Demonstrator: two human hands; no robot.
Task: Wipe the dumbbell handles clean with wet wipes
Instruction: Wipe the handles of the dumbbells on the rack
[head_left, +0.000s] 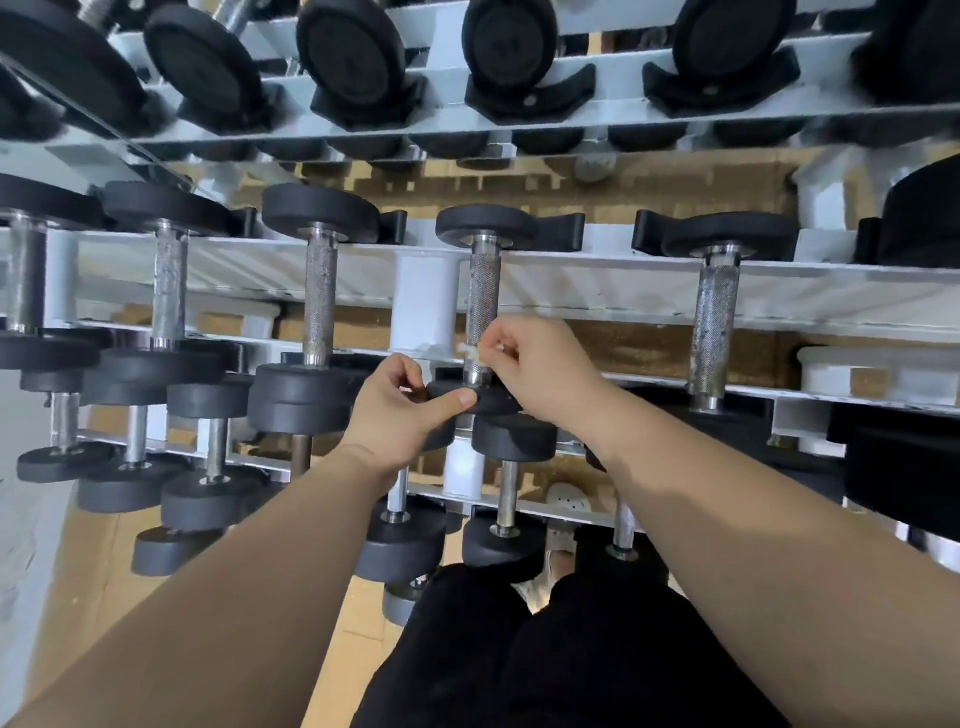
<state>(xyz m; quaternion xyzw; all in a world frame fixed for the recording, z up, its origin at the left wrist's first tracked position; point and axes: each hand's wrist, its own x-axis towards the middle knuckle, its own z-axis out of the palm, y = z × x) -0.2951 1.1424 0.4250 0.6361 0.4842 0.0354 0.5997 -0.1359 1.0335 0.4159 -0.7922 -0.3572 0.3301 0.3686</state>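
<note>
A white rack (426, 291) fills our view, neighbouring dumbbells (714, 332) crowding three and nine o'clock. Our right hand (545, 369) pinches a wipe (480, 353) on the centre handle (483, 291); our left hand (400, 410) curls its fingers (457, 400) round the near head (493, 402).

Materials and finishes. The dumbbell handle (483, 296) is shown as bare grey metal, knurled and rough along its middle, dulled by dark specks, and left smooth and bright at the collars. The dumbbell head (498, 404) is finished in matt black, rubber-like in look, as are the others. The rack (426, 291) is painted white over metal, smooth and faintly glossy. The cradles (530, 96) are moulded in matt black. The wipe (480, 353) is seen as thin white stuff. The floor (649, 192) is surfaced in brown, speckled, cork-like grain. The trousers (571, 649) are made of matt black cloth.
</note>
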